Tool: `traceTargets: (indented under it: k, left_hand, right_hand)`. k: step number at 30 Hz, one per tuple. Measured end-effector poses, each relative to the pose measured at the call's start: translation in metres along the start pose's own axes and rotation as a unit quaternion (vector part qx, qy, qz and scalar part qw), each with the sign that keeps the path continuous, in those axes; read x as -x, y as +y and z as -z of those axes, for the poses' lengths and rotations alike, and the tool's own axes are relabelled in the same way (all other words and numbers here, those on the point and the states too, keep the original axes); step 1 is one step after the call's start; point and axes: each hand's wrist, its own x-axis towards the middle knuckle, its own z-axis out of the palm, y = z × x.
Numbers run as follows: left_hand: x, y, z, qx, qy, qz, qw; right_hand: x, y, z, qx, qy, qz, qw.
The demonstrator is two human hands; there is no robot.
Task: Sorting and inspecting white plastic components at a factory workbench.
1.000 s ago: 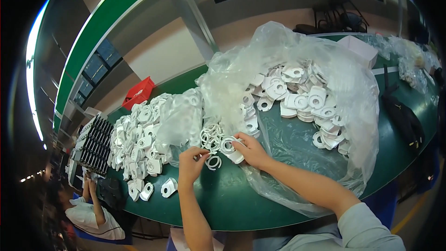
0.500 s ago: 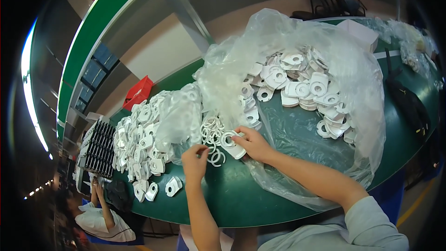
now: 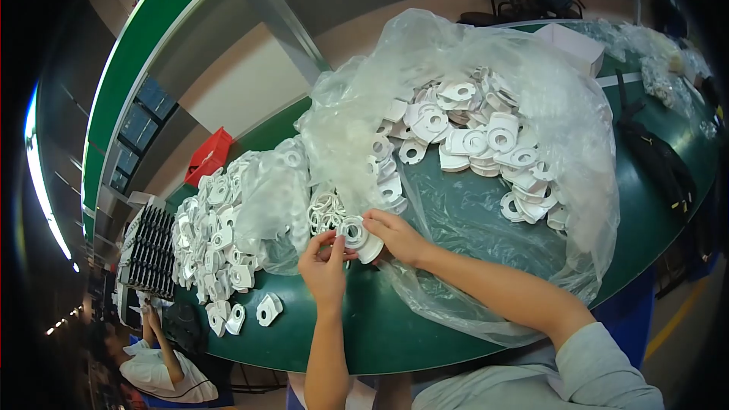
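Note:
My right hand [image 3: 395, 237] grips a flat white part [image 3: 369, 249] by its outer edge. The part has a rounded end with a round hole and a raised ring. At that rounded end my left hand [image 3: 325, 264] has its thumb and fingers closed on the rim; whether a loose ring is also between them I cannot make out. Just beyond the hands lies a small heap of thin white rings [image 3: 325, 209]. Many similar white parts [image 3: 486, 140] are piled on a clear plastic bag [image 3: 585, 137] to the right.
Another heap of white parts [image 3: 216, 235] spreads to the left on the green table [image 3: 319, 334], partly under plastic. A single part [image 3: 269, 309] lies nearer. Beyond are a red bin [image 3: 209, 156] and a black rack [image 3: 149, 254]. A co-worker [image 3: 163, 368] sits at far left.
My left hand has come from beside the rings to the held part, and the two hands now meet there. The whole view has shifted slightly.

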Motion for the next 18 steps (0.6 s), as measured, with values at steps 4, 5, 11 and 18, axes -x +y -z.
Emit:
traceTargets:
  k: [4, 5, 11, 18]
  left_hand:
    - [-0.0001, -0.0048, 0.0009, 0.007, 0.01, 0.014, 1.0]
    - [-0.0003, -0.0056, 0.001, 0.006, 0.01, 0.015, 1.0]
    - [0.0002, -0.0043, -0.0021, -0.017, 0.023, 0.0, 1.0]
    - [0.002, -0.0019, -0.0009, -0.076, 0.026, -0.015, 0.997]
  right_hand:
    - [0.0014, -0.0008, -0.0018, 0.015, 0.006, -0.01, 1.0]
    - [0.0012, -0.0011, -0.0033, 0.013, 0.007, -0.008, 1.0]
    - [0.0027, -0.0026, -0.002, 0.017, -0.011, 0.0, 1.0]
    - [0.0047, -0.0023, -0.0069, 0.077, 0.021, 0.024, 0.997]
